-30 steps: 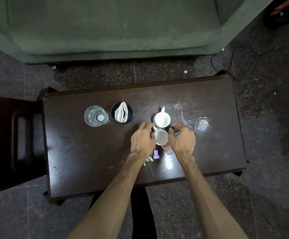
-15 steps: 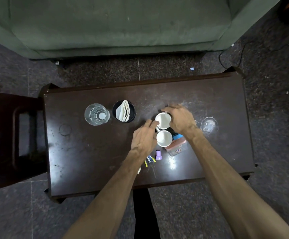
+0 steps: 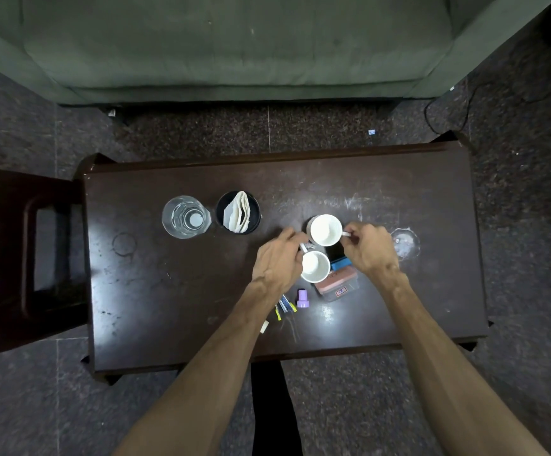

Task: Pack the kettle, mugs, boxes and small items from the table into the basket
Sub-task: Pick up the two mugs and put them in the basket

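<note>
Where the dark, scuffed wooden counter (image 3: 168, 307) lies nearest, a small lilac plastic cap (image 3: 303, 298) and some thin yellow-and-blue sachets (image 3: 285, 307) sit beside a reddish box (image 3: 336, 284) with a blue box (image 3: 342, 263) just beyond it. The left hand (image 3: 277, 261) curls its fingers round the handle of the nearer white glazed mug (image 3: 315, 266), which stands by the boxes. The right hand (image 3: 368, 248) pinches the handle of the farther round white mug (image 3: 325, 229). Farther left stand a clear glass tumbler (image 3: 186, 217) and a black round holder (image 3: 238, 212) stuffed with folded white paper. Beyond the speckled stone floor (image 3: 201, 130) is a green fabric sofa (image 3: 234, 44).
</note>
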A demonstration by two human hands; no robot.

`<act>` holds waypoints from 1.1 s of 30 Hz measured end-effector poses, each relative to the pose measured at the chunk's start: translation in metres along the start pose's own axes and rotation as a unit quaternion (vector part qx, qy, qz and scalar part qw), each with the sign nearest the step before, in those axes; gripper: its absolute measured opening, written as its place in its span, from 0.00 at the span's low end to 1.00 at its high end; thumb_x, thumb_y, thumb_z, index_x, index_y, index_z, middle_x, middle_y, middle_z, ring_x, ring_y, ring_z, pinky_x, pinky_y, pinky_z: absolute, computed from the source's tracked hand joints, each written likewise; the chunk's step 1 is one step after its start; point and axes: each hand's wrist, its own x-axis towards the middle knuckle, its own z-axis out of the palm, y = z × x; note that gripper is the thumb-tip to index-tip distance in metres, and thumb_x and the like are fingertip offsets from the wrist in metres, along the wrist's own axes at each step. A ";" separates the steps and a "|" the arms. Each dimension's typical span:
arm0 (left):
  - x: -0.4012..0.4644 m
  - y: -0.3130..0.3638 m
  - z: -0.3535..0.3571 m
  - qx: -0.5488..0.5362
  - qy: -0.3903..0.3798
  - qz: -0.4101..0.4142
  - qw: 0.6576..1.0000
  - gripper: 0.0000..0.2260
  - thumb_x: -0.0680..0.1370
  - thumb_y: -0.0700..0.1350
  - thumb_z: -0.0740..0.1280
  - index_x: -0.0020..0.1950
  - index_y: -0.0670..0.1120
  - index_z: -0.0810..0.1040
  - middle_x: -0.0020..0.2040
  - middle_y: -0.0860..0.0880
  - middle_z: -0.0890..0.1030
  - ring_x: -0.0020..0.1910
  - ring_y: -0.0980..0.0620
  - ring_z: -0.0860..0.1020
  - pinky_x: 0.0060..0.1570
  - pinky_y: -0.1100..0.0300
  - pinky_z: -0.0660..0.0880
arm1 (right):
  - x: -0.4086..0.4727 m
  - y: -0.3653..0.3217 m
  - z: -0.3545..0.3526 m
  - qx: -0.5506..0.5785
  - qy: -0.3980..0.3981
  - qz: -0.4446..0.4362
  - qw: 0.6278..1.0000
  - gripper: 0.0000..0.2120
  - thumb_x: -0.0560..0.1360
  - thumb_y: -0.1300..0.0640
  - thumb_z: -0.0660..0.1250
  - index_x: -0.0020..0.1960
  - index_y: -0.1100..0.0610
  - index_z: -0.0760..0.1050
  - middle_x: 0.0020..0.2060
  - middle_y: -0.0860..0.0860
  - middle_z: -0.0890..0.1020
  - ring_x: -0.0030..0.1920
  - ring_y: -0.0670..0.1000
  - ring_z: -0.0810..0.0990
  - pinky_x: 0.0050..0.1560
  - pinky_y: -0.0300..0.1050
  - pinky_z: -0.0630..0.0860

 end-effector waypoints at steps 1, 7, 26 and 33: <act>0.000 -0.002 0.001 0.007 -0.010 0.002 1.000 0.13 0.81 0.42 0.65 0.65 0.51 0.78 0.60 0.49 0.78 0.54 0.42 0.81 0.55 0.52 0.75 | -0.002 0.003 0.000 0.025 0.000 0.007 1.000 0.05 0.77 0.58 0.69 0.48 0.56 0.84 0.41 0.58 0.87 0.43 0.64 0.84 0.44 0.48 0.76; 0.001 -0.007 -0.006 0.036 -0.059 0.010 0.998 0.06 0.79 0.42 0.65 0.55 0.48 0.79 0.54 0.48 0.82 0.54 0.41 0.80 0.55 0.52 0.74 | -0.011 0.012 -0.002 0.141 -0.012 0.032 0.989 0.04 0.78 0.56 0.74 0.49 0.55 0.86 0.38 0.50 0.86 0.43 0.55 0.84 0.50 0.46 0.80; -0.073 -0.016 -0.046 -0.198 0.060 -0.017 0.978 0.02 0.80 0.42 0.67 0.51 0.44 0.78 0.47 0.41 0.83 0.45 0.34 0.79 0.45 0.46 0.76 | -0.093 -0.056 -0.031 0.362 0.202 0.087 0.906 0.07 0.78 0.54 0.73 0.42 0.45 0.85 0.36 0.50 0.84 0.42 0.50 0.81 0.51 0.51 0.80; -0.113 -0.058 -0.114 -0.305 0.238 -0.053 0.921 0.04 0.81 0.46 0.69 0.47 0.47 0.78 0.37 0.53 0.79 0.37 0.49 0.76 0.41 0.50 0.74 | -0.125 -0.168 -0.040 0.391 0.215 0.006 0.895 0.06 0.81 0.57 0.71 0.51 0.59 0.85 0.42 0.58 0.84 0.40 0.49 0.80 0.46 0.39 0.77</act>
